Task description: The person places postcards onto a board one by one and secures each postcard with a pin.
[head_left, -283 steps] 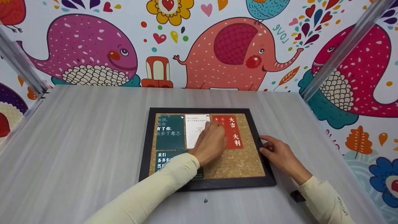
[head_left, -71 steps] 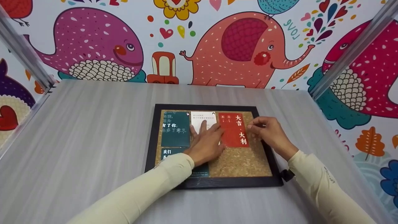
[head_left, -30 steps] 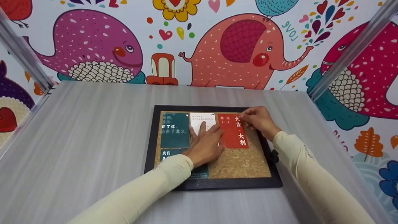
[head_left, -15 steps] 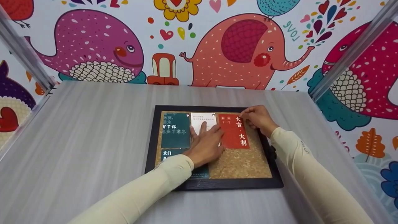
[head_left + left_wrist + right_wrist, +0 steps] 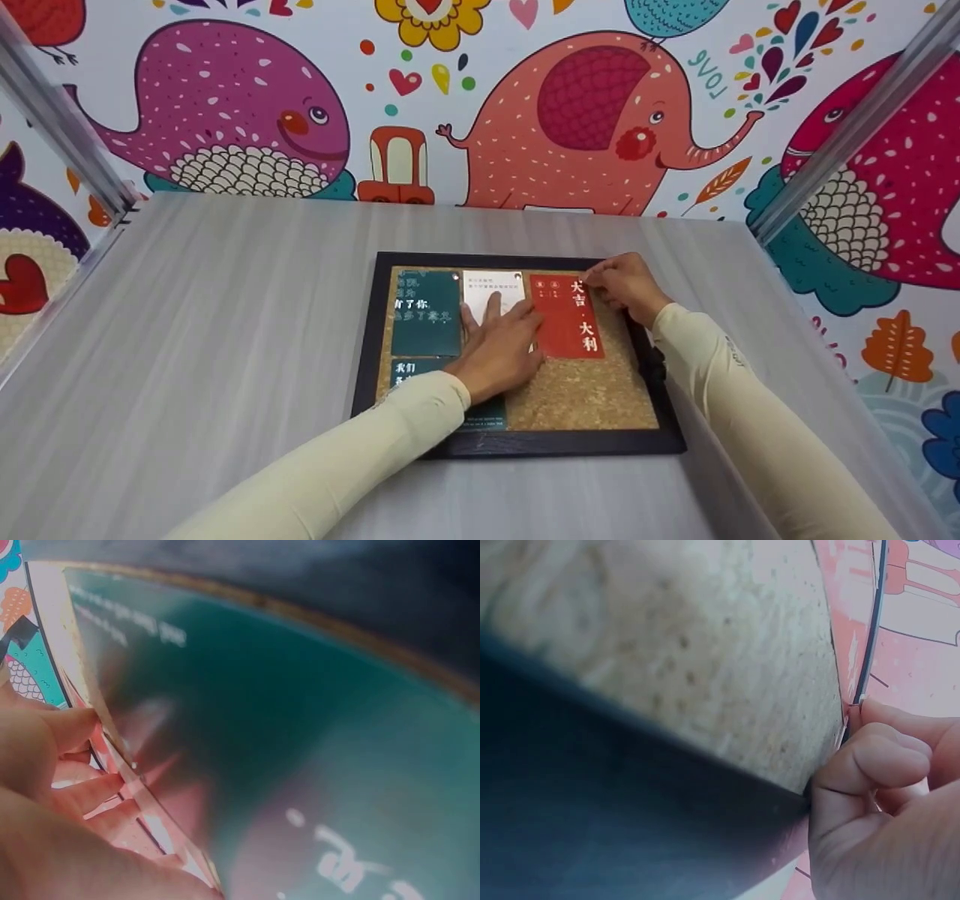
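Observation:
A black-framed corkboard point(image 5: 585, 397) lies on the table. My left hand point(image 5: 499, 349) rests with spread fingers on the white card point(image 5: 487, 285), its fingertips reaching the left edge of the red card point(image 5: 559, 322). At the red card's top right corner, my right hand point(image 5: 630, 285) pinches a small thing, apparently a thumbtack, hidden by the fingertips. The right wrist view shows that hand point(image 5: 885, 802) with thumb and forefinger together at the board. A green card point(image 5: 427, 330) with a thumbtack point(image 5: 455, 277) in its corner sits left of the white card, which has another thumbtack point(image 5: 517, 276).
Below lies a second green card point(image 5: 409, 369), partly under the left forearm. The grey table point(image 5: 247, 322) extends around the board. A patterned wall point(image 5: 255, 97) stands behind, with metal posts point(image 5: 847, 127) at both sides. A dark wrist device point(image 5: 652, 366) sits by the right sleeve.
The small dark thing has gone from the table front. My left hand has flattened onto the white card. My right hand has moved from the frame's right edge to the red card's top right corner.

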A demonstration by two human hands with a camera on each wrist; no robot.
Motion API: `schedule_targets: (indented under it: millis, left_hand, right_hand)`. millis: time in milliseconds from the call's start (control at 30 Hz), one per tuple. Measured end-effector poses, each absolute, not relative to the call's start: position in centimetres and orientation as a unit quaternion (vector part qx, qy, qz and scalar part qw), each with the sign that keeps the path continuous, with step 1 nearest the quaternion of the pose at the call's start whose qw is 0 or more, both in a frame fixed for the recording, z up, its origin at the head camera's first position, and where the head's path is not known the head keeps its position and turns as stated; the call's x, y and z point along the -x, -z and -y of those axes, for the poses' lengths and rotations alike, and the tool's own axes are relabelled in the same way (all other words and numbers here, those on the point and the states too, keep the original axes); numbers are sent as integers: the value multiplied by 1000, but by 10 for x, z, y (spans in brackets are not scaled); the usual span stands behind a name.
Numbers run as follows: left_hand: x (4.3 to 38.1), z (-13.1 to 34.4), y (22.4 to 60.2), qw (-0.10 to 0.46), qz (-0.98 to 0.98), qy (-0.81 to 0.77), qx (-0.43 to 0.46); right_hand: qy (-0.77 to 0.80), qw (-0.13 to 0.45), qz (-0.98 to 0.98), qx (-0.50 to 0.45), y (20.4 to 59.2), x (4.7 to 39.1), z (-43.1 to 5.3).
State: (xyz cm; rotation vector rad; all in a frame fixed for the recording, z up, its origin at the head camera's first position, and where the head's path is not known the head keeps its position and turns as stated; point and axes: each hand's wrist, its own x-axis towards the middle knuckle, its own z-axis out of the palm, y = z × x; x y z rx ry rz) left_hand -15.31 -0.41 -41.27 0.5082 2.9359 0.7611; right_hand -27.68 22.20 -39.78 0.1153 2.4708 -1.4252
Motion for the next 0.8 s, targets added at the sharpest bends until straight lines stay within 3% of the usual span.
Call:
schedule_targets:
  millis: [800]
  left_hand:
    - [152, 4, 413, 25, -956, -241, -168]
  right_hand:
    - [498, 144, -852, -67, 397, 280, -218]
